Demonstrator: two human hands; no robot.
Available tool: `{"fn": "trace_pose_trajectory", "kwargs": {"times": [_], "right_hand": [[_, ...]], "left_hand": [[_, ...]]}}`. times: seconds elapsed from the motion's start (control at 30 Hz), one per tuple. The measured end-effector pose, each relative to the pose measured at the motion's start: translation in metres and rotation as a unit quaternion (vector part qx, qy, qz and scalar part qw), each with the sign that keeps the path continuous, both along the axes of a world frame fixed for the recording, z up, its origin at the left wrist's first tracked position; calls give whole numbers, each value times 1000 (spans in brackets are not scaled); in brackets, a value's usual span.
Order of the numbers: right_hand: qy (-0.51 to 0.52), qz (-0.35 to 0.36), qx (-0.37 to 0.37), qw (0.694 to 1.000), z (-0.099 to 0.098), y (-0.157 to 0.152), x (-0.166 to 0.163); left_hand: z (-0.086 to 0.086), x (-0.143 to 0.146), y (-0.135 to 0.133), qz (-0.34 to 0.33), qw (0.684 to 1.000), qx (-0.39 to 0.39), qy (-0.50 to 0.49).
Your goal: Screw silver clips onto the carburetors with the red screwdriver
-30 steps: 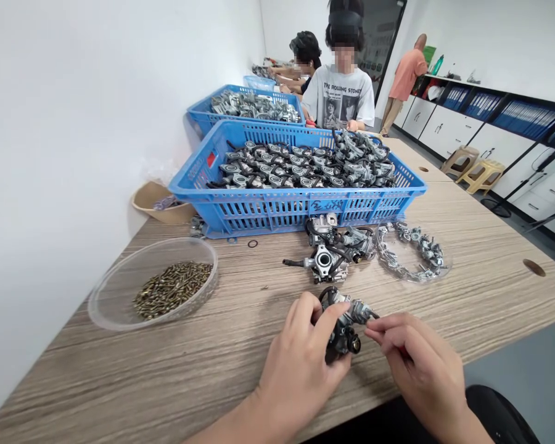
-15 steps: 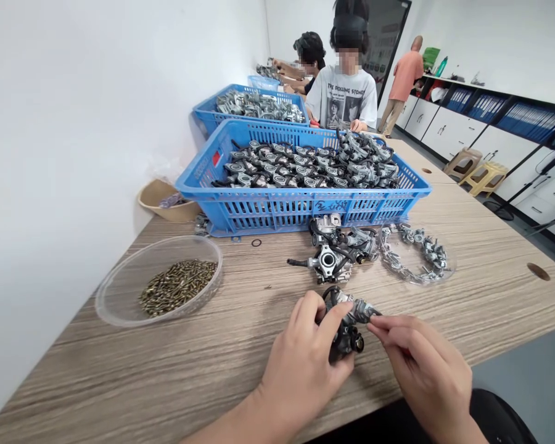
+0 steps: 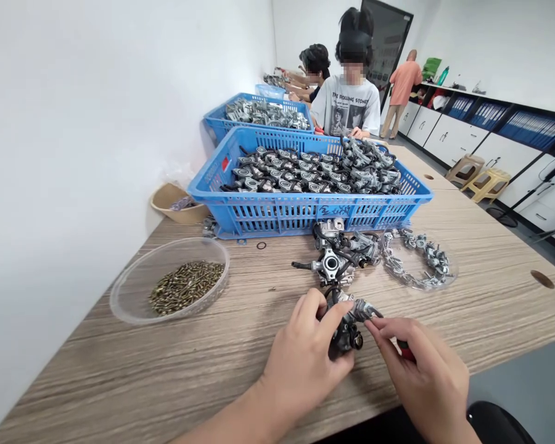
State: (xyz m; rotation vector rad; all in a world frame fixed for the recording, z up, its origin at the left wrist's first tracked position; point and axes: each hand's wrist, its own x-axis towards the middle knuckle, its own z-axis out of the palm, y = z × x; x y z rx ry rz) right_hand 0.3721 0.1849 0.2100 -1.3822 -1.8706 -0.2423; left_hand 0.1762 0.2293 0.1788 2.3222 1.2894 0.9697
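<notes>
My left hand (image 3: 308, 342) is closed around a carburetor (image 3: 345, 330) held just above or on the table, thumb and fingers on its metal body. My right hand (image 3: 420, 364) pinches at the carburetor's right end, beside its short black hose. A red and black handle (image 3: 406, 350) shows inside the right palm; the rest of that tool is hidden by the fingers. Just beyond, more carburetors (image 3: 332, 264) lie together on the table. To their right is a clear round dish (image 3: 444, 285) with small metal parts arranged in a ring.
A clear tub (image 3: 120, 302) of brass-coloured screws stands at left; one loose screw (image 3: 272, 288) and a black ring (image 3: 261, 245) lie nearby. The blue crate (image 3: 277, 216) full of carburetors blocks the far side. Behind it are another crate (image 3: 213, 126) and a seated co-worker (image 3: 346, 105).
The view has shifted slightly, so the background sits lower and more to the right. My right hand has turned a little, and the red and black handle now shows in it. The left hand keeps its hold.
</notes>
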Motion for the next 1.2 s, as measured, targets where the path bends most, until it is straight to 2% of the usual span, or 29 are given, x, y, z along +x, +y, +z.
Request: {"fn": "trace_pose_trajectory", "kwargs": {"times": [0.3, 0.43, 0.53, 0.67, 0.77, 0.83, 0.97, 1.07, 1.2], "right_hand": [[-24, 98, 5, 995, 8, 12, 3], [-20, 141, -29, 989, 12, 22, 9], [-37, 167, -52, 984, 19, 27, 16], [-21, 187, -66, 980, 45, 34, 28], [106, 135, -50, 984, 79, 44, 32], [225, 151, -31, 962, 102, 54, 28], [400, 297, -16, 867, 137, 73, 2], [452, 360, -36, 815, 149, 84, -22], [490, 411, -70, 765, 150, 95, -38]], "left_hand": [[-4, -8, 17, -25, 999, 24, -28], [1, -15, 24, -19, 999, 25, 16], [9, -21, 29, -38, 998, 20, 53], [20, -28, 34, -75, 993, -9, 90], [29, -35, 35, -87, 989, -48, 113], [34, -39, 35, -86, 988, -54, 119], [37, -39, 33, -69, 993, -11, 95], [30, -34, 33, -77, 997, 8, 21], [17, -28, 35, -104, 992, -13, -73]]}}
